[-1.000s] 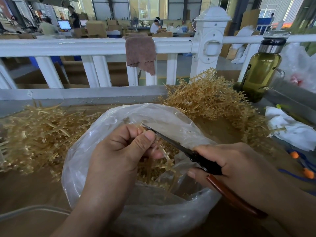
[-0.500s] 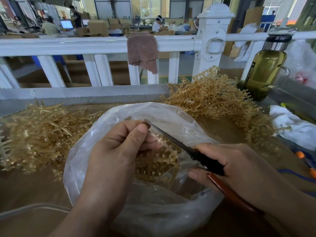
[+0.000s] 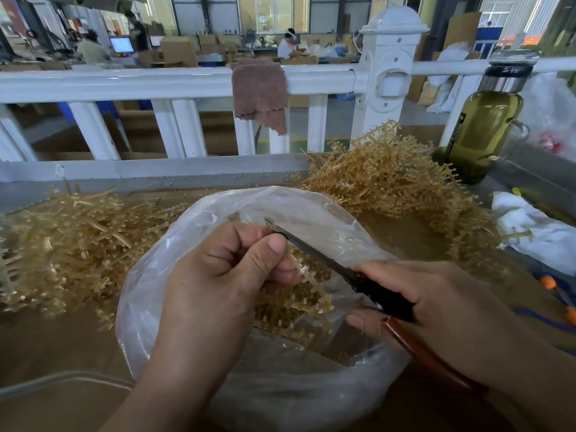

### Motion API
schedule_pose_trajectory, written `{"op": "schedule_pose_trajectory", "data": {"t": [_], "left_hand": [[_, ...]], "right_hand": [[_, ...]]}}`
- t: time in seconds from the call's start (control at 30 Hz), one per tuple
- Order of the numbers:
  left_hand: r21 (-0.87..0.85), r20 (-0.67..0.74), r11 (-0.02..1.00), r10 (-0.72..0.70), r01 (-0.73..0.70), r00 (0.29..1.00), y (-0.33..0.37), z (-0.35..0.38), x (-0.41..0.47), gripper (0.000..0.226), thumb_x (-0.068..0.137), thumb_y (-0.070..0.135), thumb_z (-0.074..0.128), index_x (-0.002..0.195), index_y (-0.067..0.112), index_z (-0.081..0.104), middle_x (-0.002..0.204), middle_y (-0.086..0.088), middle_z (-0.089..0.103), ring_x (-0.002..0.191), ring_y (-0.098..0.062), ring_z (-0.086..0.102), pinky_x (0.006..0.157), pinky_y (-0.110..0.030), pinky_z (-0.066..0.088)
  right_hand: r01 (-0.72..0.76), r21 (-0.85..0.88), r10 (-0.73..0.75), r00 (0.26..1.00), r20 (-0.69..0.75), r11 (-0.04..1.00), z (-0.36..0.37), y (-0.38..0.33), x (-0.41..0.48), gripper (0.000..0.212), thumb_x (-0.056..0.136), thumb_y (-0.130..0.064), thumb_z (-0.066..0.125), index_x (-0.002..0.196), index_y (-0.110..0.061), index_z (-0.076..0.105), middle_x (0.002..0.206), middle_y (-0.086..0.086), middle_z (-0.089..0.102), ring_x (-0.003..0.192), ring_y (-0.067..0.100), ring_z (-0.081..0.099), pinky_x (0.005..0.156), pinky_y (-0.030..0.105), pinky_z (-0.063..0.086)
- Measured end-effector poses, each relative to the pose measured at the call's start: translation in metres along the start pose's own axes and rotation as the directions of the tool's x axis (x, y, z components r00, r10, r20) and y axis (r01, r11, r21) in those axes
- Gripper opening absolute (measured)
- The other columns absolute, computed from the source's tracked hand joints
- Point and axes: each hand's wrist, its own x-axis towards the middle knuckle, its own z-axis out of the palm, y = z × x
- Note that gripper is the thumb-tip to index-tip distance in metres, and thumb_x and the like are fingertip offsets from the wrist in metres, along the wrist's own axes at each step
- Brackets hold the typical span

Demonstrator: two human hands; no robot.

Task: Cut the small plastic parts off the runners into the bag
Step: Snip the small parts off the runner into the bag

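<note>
The left hand (image 3: 224, 275) hangs over the mouth of the clear, crumpled plastic bag (image 3: 280, 394). Its fingers are curled in and its thumb is pressed flat against them, pinching one pale tan plastic runner strip (image 3: 307, 275) that juts out toward the right above the bag's opening. The right hand (image 3: 436, 304) comes in from the desk's right side with its fingers wrapped round a pair of slim black-bladed snips with reddish-brown handles (image 3: 383, 294). The blades slant up and left, look nearly together, and their tip lies just beside the left forefinger. Whether the tip touches the strip cannot be told — the left fingers hide that spot.

Inside the bag, below both hands, lies a heap of small tan cut parts (image 3: 280, 310).

The bag sits at the middle of the brown desk (image 3: 46, 347), near its front edge. A loose pile of tan runners (image 3: 71, 244) covers the left side. A second, taller tangle of tan runners (image 3: 399, 188) fills the back right. At the back right corner stands a glass bottle of olive-green liquid (image 3: 483, 132), and a crumpled white cloth (image 3: 536, 232) lies by the right edge. Behind the desk runs a white railing (image 3: 124, 84) with a brown rag (image 3: 260, 92) draped over it.
</note>
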Motion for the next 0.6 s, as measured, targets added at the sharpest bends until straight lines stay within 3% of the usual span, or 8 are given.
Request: {"op": "schedule_pose_trajectory", "data": {"t": [0.33, 0.6], "left_hand": [[0.005, 0.006, 1.0, -0.007, 0.007, 1.0, -0.0006, 0.0, -0.0004, 0.02, 0.076, 0.044, 0.071, 0.076, 0.024, 0.075, 0.073, -0.005, 0.075, 0.066, -0.017, 0.074, 0.06, -0.02, 0.056], [0.001, -0.001, 1.0, 0.011, -0.011, 1.0, 0.0004, 0.0, -0.0003, 0.02, 0.074, 0.043, 0.072, 0.077, 0.024, 0.074, 0.073, -0.006, 0.075, 0.067, -0.016, 0.074, 0.061, -0.019, 0.056]], "right_hand": [[0.039, 0.009, -0.039, 0.999, -0.021, 0.999, 0.0003, 0.0006, -0.0016, 0.043, 0.088, -0.069, 0.043, 0.093, -0.032, 0.064, 0.072, -0.016, 0.062, 0.067, 0.002, 0.058, 0.061, 0.022, 0.046], [0.071, 0.027, -0.071, 0.997, -0.014, 0.997, 0.0008, 0.0016, -0.0011, 0.044, 0.087, -0.071, 0.041, 0.097, -0.035, 0.063, 0.076, -0.018, 0.063, 0.07, 0.0, 0.06, 0.061, 0.022, 0.047]]}}
